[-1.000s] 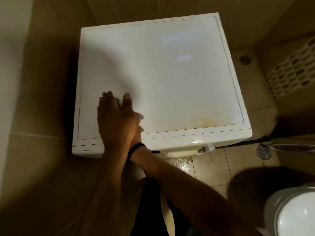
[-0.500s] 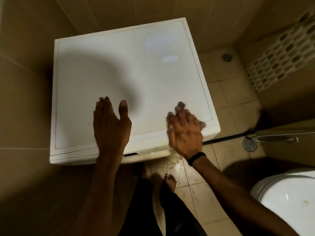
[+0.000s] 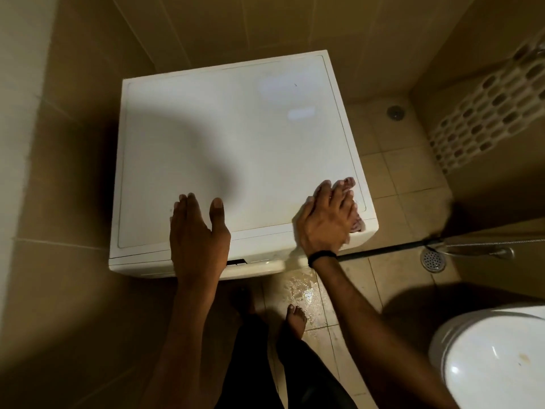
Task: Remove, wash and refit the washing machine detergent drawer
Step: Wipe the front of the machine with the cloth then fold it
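both hands lie flat with nothing clamped. left hand is palm down, fingers straight and close together, thumb out, on the near middle of the washing machine top, wrist hanging over the front edge. right hand, with a black wristband, is spread apart on the near right corner, fingertips reaching toward the right rim. it's blurred, and there's a pinkish smear by the fingertips; can't tell if that's a rag under the palm or just blur.

detergent drawer: not visible as such. camera looks straight down, so the front face is hidden under the top edge. only a dark slot shows on the front lip just right of the left wrist; can't tell if that's the drawer or the panel. nothing sticks out from the front, so my guess is the drawer is seated in the machine, either refitted or not yet pulled.

why the hands sit like this: reads as leaning or bracing on the lid, or wiping the top near the corner. neither hand is placed for a pull at the front.

wet patch on the floor just in front of the machine, bare foot beside it, so slip risk. dark hose runs right from the machine toward the floor drain. toilet near right.
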